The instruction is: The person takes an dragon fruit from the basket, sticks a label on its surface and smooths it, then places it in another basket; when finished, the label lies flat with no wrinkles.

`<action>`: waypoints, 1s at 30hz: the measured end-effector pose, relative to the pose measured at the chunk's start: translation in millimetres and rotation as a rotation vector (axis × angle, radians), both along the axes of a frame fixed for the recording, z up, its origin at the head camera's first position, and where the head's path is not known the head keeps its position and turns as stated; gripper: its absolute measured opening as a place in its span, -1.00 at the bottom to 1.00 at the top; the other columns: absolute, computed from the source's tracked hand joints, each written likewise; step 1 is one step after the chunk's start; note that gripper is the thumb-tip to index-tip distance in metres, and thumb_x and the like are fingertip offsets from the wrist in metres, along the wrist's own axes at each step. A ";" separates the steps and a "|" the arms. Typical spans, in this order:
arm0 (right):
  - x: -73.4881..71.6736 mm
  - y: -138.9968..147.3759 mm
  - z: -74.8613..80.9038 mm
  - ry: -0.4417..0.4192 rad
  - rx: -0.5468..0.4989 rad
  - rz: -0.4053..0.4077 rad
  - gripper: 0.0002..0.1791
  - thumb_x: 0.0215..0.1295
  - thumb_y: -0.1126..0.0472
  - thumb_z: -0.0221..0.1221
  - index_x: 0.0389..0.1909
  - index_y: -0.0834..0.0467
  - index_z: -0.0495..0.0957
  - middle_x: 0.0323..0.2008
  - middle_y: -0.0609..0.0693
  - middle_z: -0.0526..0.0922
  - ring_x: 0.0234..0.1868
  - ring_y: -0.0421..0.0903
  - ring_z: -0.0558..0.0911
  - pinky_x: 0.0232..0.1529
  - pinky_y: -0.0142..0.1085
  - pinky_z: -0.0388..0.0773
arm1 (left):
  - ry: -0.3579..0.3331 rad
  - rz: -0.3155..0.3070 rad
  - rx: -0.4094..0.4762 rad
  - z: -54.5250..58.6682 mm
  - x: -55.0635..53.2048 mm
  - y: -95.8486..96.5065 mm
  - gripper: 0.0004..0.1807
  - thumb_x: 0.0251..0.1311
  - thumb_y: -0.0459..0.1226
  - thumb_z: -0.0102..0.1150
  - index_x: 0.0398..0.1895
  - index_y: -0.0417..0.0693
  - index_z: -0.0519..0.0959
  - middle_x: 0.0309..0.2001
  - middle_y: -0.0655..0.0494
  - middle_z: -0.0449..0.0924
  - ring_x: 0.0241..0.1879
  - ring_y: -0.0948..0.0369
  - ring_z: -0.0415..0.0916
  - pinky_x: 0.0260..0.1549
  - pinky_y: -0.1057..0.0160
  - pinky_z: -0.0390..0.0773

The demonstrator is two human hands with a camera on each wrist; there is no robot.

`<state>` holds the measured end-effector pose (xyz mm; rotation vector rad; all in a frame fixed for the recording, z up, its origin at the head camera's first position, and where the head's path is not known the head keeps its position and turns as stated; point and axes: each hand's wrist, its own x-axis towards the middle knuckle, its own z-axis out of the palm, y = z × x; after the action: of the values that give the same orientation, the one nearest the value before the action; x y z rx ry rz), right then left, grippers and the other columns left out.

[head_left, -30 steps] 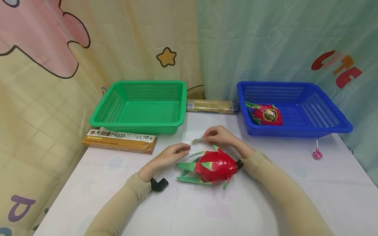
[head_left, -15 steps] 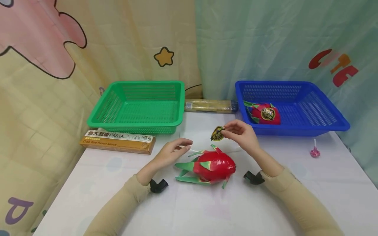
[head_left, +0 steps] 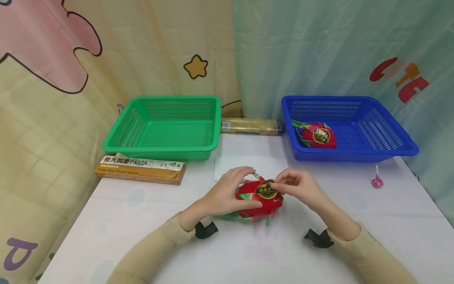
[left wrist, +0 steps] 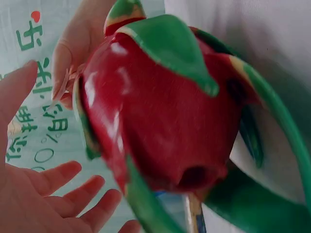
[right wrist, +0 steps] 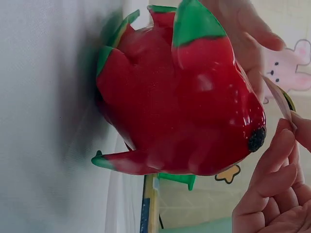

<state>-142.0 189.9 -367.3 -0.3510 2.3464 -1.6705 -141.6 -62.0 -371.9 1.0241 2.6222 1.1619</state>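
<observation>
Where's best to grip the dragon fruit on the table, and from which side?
Probably grip the dragon fruit around its rounded red middle, from above: it lies on its side, with thin green leaves curling out at one end, and the right hand pinches a sticker near the other.

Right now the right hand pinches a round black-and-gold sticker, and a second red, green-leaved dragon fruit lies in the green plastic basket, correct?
Not green: the head view shows that dragon fruit in the blue plastic basket. The right hand does pinch the sticker.
</observation>
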 end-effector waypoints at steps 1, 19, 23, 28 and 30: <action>1.9 -0.3 -0.8 0.002 0.003 0.008 -0.81 0.15 0.18 0.30 -0.35 0.22 0.56 -0.51 0.02 0.63 -0.46 -0.03 0.59 -0.35 -0.16 0.56 | 0.010 -0.010 -0.014 -1.0 0.0 2.6 -0.14 -0.01 0.16 0.27 0.32 0.02 0.23 0.31 0.19 0.22 0.27 0.24 0.11 0.19 -0.02 0.22; 11.8 -6.2 -12.5 0.152 -0.002 0.032 -0.88 0.12 0.25 0.32 -0.50 0.17 0.58 -0.52 -0.02 0.60 -0.53 -0.10 0.56 -0.46 -0.33 0.51 | 0.048 -0.009 0.005 -15.6 4.0 14.0 -0.09 -0.05 0.18 0.31 0.32 -0.03 0.21 0.35 0.17 0.10 0.27 0.27 0.13 0.18 -0.01 0.19; 15.1 -8.5 -13.2 0.238 0.010 0.021 -0.89 0.12 0.28 0.32 -0.52 0.12 0.58 -0.53 -0.07 0.58 -0.57 -0.13 0.52 -0.50 -0.34 0.47 | 0.053 -0.006 -0.003 -15.5 4.1 14.8 -0.09 -0.05 0.18 0.30 0.32 -0.03 0.22 0.35 0.17 0.10 0.27 0.26 0.14 0.17 -0.01 0.20; 19.1 -12.2 -16.1 0.325 0.033 -0.021 -0.85 0.07 0.31 0.34 -0.54 0.05 0.57 -0.54 -0.14 0.56 -0.56 -0.17 0.46 -0.51 -0.35 0.42 | 0.067 -0.003 -0.010 -16.1 3.7 15.1 -0.11 -0.03 0.18 0.28 0.31 -0.03 0.22 0.34 0.15 0.11 0.26 0.25 0.15 0.15 0.02 0.21; 20.3 -13.7 -17.4 0.367 0.045 -0.042 -0.82 0.05 0.32 0.35 -0.55 0.02 0.56 -0.56 -0.17 0.54 -0.54 -0.18 0.43 -0.51 -0.35 0.39 | 0.075 -0.002 -0.013 -16.3 3.6 15.2 -0.12 -0.02 0.18 0.28 0.31 -0.03 0.23 0.34 0.14 0.12 0.26 0.25 0.15 0.14 0.03 0.22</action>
<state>-121.7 176.2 -384.7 -0.6534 2.6596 -1.6888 -138.0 -46.8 -388.3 1.0886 2.6814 1.1261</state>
